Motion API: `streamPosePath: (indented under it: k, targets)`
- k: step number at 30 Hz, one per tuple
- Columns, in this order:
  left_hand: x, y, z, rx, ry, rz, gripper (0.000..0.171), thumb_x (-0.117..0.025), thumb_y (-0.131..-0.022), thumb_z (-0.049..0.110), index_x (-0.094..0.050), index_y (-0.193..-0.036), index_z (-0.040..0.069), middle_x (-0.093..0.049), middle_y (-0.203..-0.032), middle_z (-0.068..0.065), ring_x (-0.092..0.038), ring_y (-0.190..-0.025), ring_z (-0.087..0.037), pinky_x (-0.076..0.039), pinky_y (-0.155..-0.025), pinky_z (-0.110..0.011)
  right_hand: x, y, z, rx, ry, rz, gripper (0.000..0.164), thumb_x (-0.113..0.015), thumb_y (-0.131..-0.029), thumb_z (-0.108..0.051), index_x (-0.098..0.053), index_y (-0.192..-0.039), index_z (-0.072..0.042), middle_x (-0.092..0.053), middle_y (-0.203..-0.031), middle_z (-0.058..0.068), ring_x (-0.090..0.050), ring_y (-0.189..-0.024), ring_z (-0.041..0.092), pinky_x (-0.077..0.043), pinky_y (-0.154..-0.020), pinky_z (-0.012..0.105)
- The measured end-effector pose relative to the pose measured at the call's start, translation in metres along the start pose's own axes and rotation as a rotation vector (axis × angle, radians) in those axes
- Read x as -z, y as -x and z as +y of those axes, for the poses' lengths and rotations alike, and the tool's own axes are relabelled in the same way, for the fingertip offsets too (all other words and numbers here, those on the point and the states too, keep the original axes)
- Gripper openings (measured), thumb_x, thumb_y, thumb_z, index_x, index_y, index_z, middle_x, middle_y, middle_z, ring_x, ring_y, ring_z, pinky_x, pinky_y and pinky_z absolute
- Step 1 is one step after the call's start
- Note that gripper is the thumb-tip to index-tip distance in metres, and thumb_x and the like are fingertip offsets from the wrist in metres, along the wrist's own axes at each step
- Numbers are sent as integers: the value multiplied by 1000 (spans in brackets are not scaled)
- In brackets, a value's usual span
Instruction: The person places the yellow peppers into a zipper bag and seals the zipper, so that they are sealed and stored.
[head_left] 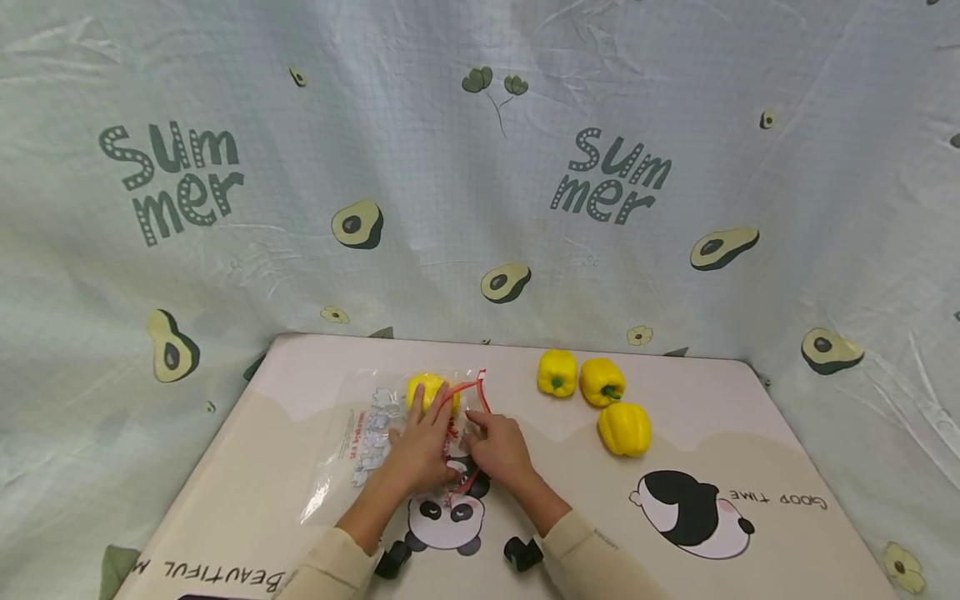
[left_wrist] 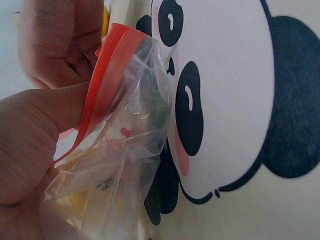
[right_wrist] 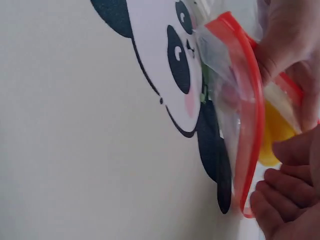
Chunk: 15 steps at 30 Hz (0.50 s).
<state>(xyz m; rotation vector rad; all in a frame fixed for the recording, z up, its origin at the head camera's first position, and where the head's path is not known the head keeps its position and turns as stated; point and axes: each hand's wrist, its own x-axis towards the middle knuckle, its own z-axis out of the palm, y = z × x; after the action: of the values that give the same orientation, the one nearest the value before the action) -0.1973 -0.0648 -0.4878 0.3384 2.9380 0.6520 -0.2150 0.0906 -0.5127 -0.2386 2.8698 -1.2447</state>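
Zip bag [head_left: 371, 442] lay on the tabletop [head_left: 720, 425] under the left hand [head_left: 420, 450], its body running out past that hand's left side; red zip strip [right_wrist: 255, 115] ran roughly near-to-far between the two hands, mouth parted and facing the right hand [head_left: 498, 450]; that strip was the key relation: just left of the right hand's fingertips, both hands about equally near. Left hand: fingers spread and nearly straight over the bag, thumb in the parted mouth behind one red edge; right hand: fingers half curled, thumb apart from them, no grasp visible; couldn't tell if its fingertips touched the strip. Bagged pepper [head_left: 427, 385] sat just ahead of the left hand, at its fingertips; loose peppers [head_left: 557, 373] [head_left: 602, 382] [head_left: 625, 429], three of them, were ahead and right of the right hand. Hard to make out: left fingers partly covered the bagged pepper; glare and creases blurred the bag's near layers; wrist views cut off both hands.
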Motion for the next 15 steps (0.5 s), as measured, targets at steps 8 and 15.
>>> streamPosePath:
  k: [8,15]
  targets:
    - [0,0,1,15,-2,-16,119,-98,-66,27,-32,-164,11,-13,-178,-2,3,-165,-37,-22,-106,-90,8,9,2,-70,-105,155,40,-77,-91,-10,-73,-131,-7,-79,-118,11,-74,-102,29,-65,-86,37]
    - [-1,-1,3,-3,-1,-14,121,-99,-65,28,-32,-164,12,-11,-178,-2,4,-165,-37,-22,-107,-89,24,14,8,-149,-254,261,38,-74,-94,-5,-72,-132,-5,-75,-131,10,-72,-122,33,-58,-102,45]
